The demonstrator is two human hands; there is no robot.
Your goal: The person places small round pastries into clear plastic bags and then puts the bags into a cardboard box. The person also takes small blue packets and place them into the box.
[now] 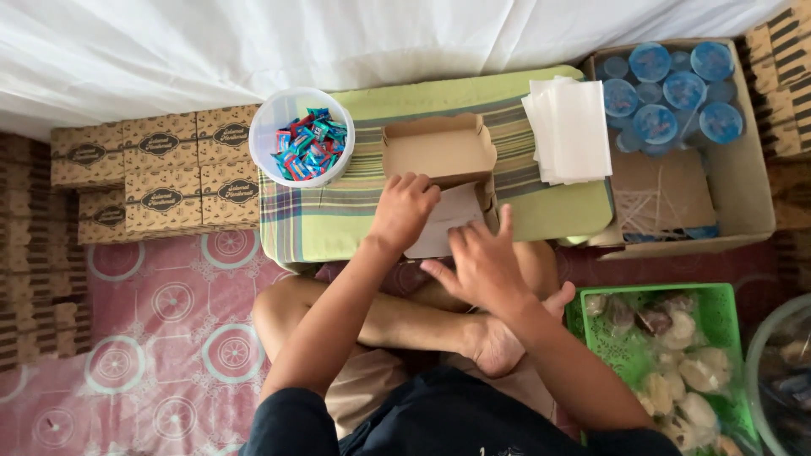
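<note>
An open brown cardboard box (439, 150) lies on a low table covered with a green checked cloth (338, 215). My left hand (404, 209) rests with curled fingers on the box's near edge, where its lid flap (452, 221) hangs toward me. My right hand (481, 257) presses on that flap with its fingers spread. I sit cross-legged on the floor, my knees under the table's front edge.
A white tub of wrapped sweets (302, 137) stands left of the box, a stack of white tissue sheets (568, 128) to its right. Closed printed boxes (160, 173) are stacked at left. A carton of sealed water cups (672, 93) and a green basket of wrapped snacks (667, 355) sit at right.
</note>
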